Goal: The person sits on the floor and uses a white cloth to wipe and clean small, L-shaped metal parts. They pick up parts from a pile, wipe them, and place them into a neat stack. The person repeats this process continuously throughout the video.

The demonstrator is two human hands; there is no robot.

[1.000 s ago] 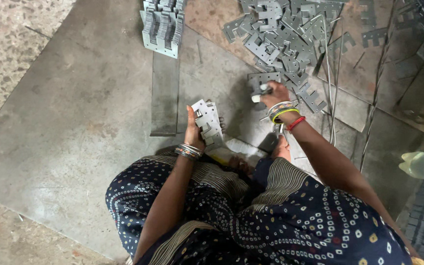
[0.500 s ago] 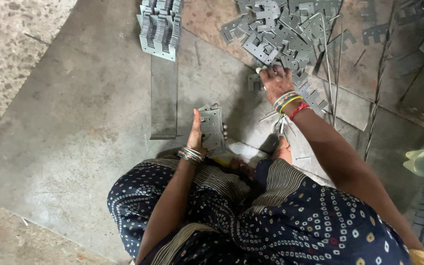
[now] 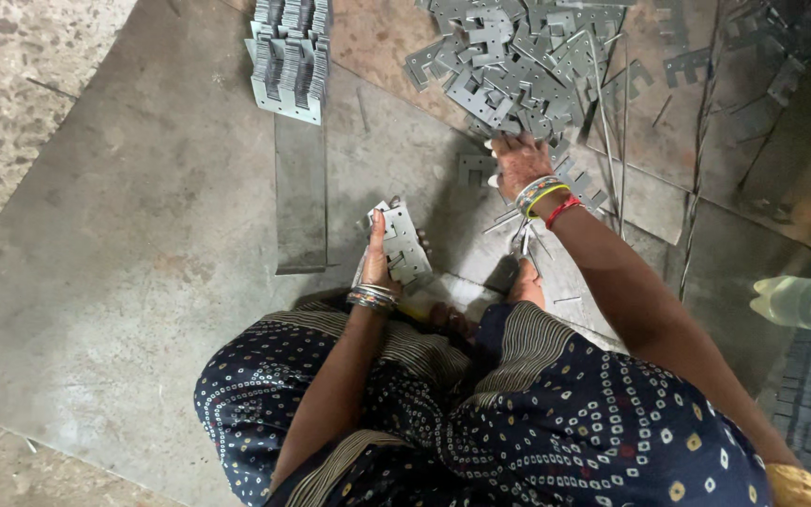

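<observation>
Left hand (image 3: 377,258) grips stacked metal plates (image 3: 405,246); right hand (image 3: 520,161) reaches the loose pile (image 3: 509,66), grasp hidden.

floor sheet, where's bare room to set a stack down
Bare: the grey floor sheet left of the long metal strip, below the stacked plates. Crowded: the loose bracket pile by the right hand, and around the left hand.

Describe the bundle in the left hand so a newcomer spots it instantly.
On the large grey metal sheet covering the floor, look just ahead of the person's knees. The left hand grips a stack of flat notched plates, gathered together, unlike the loose pile beyond.
</observation>
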